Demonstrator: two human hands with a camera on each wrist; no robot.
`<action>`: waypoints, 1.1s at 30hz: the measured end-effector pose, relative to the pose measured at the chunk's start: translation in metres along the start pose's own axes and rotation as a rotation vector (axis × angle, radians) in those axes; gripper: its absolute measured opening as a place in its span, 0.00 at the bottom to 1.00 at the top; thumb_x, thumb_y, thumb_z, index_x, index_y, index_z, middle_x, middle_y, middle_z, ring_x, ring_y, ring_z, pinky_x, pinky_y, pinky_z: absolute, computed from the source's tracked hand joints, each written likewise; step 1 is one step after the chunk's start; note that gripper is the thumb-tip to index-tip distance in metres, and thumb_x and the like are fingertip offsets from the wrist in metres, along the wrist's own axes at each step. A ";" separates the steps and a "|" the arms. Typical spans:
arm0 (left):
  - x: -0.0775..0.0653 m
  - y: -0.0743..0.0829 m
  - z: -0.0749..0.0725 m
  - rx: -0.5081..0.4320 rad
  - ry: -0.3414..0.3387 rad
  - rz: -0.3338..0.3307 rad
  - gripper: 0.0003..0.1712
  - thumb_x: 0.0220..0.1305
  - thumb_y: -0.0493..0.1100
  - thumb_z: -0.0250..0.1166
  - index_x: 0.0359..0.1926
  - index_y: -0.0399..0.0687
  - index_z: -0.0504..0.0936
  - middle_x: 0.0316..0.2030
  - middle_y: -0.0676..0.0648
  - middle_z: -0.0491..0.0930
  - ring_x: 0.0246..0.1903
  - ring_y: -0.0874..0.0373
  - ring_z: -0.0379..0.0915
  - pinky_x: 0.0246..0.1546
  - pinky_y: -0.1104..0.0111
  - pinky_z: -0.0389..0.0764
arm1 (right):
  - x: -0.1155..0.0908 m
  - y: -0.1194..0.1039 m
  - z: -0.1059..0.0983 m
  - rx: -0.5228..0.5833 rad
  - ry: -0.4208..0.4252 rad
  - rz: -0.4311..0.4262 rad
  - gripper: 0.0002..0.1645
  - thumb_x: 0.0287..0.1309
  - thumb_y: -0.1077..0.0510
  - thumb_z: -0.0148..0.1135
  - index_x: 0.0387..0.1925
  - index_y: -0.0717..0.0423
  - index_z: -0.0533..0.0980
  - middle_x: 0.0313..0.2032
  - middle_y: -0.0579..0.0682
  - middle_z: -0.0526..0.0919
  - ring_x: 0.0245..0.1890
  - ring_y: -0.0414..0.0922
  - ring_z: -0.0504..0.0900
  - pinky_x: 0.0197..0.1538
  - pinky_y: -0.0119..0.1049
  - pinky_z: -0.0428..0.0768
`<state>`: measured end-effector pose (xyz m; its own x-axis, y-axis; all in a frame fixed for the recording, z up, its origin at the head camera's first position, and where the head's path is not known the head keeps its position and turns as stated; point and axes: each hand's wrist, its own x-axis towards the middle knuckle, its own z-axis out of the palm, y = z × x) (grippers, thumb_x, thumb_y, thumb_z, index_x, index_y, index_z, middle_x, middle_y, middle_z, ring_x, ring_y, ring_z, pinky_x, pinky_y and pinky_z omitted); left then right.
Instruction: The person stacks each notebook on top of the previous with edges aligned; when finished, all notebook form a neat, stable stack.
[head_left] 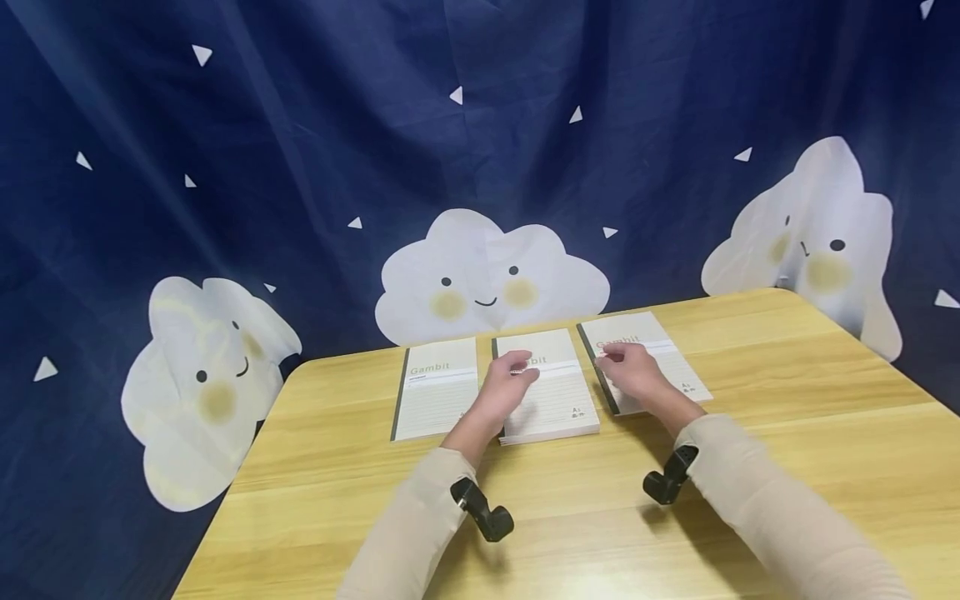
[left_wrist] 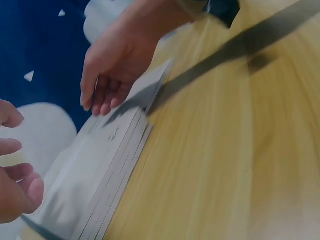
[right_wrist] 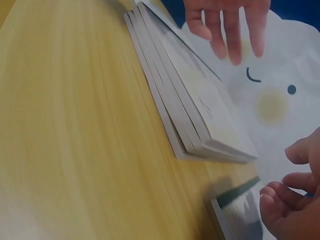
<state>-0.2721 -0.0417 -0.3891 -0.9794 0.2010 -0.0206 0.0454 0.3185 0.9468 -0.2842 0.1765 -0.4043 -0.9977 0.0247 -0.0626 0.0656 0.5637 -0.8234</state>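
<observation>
My left hand (head_left: 504, 388) hovers over the middle stack of notebooks (head_left: 551, 412), its fingers loosely bent and nothing in them. Several white-covered notebooks make up this stack; their page edges (right_wrist: 170, 95) show in the right wrist view, slightly uneven. Above the notebook on the right (head_left: 675, 367), my right hand (head_left: 633, 373) hangs with relaxed fingers, also holding nothing. That notebook has a dark spine and lies slightly turned. To the left lies another notebook (head_left: 435, 408), "Gambit" printed on its cover. In the left wrist view the left fingers (left_wrist: 20, 175) are apart from the stack's cover.
The notebooks stand in a row near the far edge of the wooden table (head_left: 315, 475). Behind it hangs a dark blue curtain (head_left: 322, 108) with white clouds and small triangles. Each sleeve carries a black wrist camera, one on the left (head_left: 483, 512), one on the right (head_left: 670, 475).
</observation>
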 end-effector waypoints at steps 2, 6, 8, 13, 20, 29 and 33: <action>-0.002 0.004 0.007 -0.073 -0.028 0.002 0.24 0.65 0.43 0.57 0.61 0.39 0.70 0.57 0.38 0.71 0.57 0.46 0.67 0.57 0.54 0.71 | -0.002 0.002 -0.006 -0.011 0.001 0.003 0.30 0.66 0.56 0.48 0.63 0.70 0.62 0.60 0.69 0.68 0.59 0.60 0.70 0.58 0.49 0.73; -0.009 0.013 0.022 -0.236 -0.106 -0.029 0.26 0.66 0.44 0.55 0.62 0.38 0.68 0.57 0.38 0.71 0.58 0.41 0.66 0.59 0.52 0.70 | -0.005 0.007 -0.017 -0.051 0.014 0.012 0.30 0.66 0.55 0.48 0.62 0.71 0.63 0.60 0.69 0.67 0.62 0.62 0.66 0.62 0.52 0.67; -0.012 0.016 0.031 -0.283 -0.135 -0.051 0.27 0.66 0.45 0.55 0.63 0.38 0.66 0.58 0.38 0.70 0.59 0.39 0.65 0.60 0.52 0.69 | -0.007 0.010 -0.023 -0.084 0.023 0.018 0.30 0.66 0.54 0.48 0.62 0.72 0.64 0.61 0.70 0.67 0.63 0.63 0.64 0.64 0.53 0.65; -0.017 0.023 0.054 -0.367 -0.157 -0.114 0.28 0.65 0.44 0.55 0.63 0.36 0.65 0.59 0.38 0.69 0.59 0.39 0.64 0.58 0.51 0.71 | -0.013 0.016 -0.039 -0.160 0.033 0.034 0.31 0.66 0.53 0.47 0.61 0.73 0.64 0.59 0.71 0.67 0.62 0.65 0.64 0.63 0.55 0.64; -0.021 0.031 0.081 -0.504 -0.187 -0.221 0.33 0.62 0.43 0.58 0.66 0.38 0.61 0.64 0.38 0.60 0.63 0.38 0.55 0.59 0.47 0.68 | -0.022 0.027 -0.062 -0.206 0.038 0.041 0.33 0.64 0.52 0.48 0.60 0.77 0.63 0.60 0.74 0.64 0.62 0.69 0.60 0.63 0.57 0.62; -0.019 0.032 0.101 -0.504 -0.174 -0.271 0.41 0.61 0.44 0.58 0.70 0.36 0.50 0.70 0.37 0.49 0.69 0.37 0.45 0.56 0.41 0.67 | -0.027 0.043 -0.079 -0.248 0.005 0.071 0.36 0.64 0.51 0.47 0.60 0.80 0.60 0.60 0.76 0.61 0.61 0.70 0.60 0.62 0.58 0.63; -0.018 0.033 0.105 -0.492 -0.163 -0.284 0.42 0.61 0.44 0.59 0.71 0.36 0.49 0.71 0.38 0.48 0.69 0.38 0.45 0.55 0.42 0.69 | -0.029 0.047 -0.086 -0.297 0.000 0.072 0.36 0.64 0.51 0.46 0.59 0.81 0.60 0.60 0.78 0.61 0.60 0.72 0.60 0.61 0.59 0.64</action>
<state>-0.2324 0.0629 -0.3910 -0.8950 0.3232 -0.3073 -0.3489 -0.0781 0.9339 -0.2533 0.2735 -0.3925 -0.9907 0.0735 -0.1144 0.1288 0.7770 -0.6162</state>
